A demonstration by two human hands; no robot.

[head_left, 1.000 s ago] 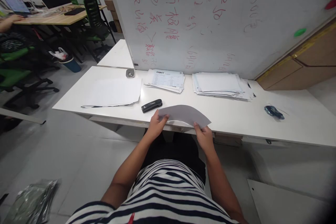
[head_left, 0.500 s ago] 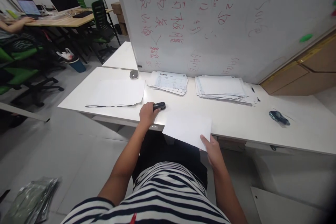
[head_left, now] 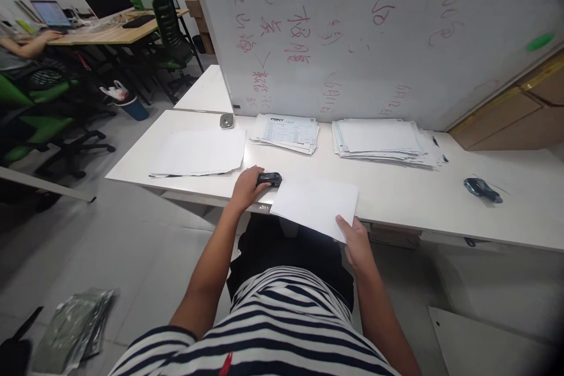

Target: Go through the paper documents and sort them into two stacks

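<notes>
My left hand (head_left: 247, 188) is closed around the rear of a black stapler (head_left: 269, 178) that rests on the white table. In my right hand (head_left: 355, 241) are some white paper sheets (head_left: 315, 202), pinched at their near right corner with the thumb on top. The sheets lie partly over the table's front edge, and their far left corner is at the stapler's front end. Whether they sit between its jaws I cannot tell. Beyond my left hand lies a spread of white paper (head_left: 198, 153).
Printed forms (head_left: 288, 132) and a thicker paper stack (head_left: 379, 138) lie along the whiteboard (head_left: 343, 29). A small grey object (head_left: 226, 121) sits at the back left, a dark blue object (head_left: 482, 189) at the right. Cardboard boxes (head_left: 506, 111) stand behind. A person (head_left: 26, 47) sits at another desk.
The paper in my right hand has moved slightly left and up, closer to the stapler's front end. My left hand keeps its hold. The whole view has shifted a little.
</notes>
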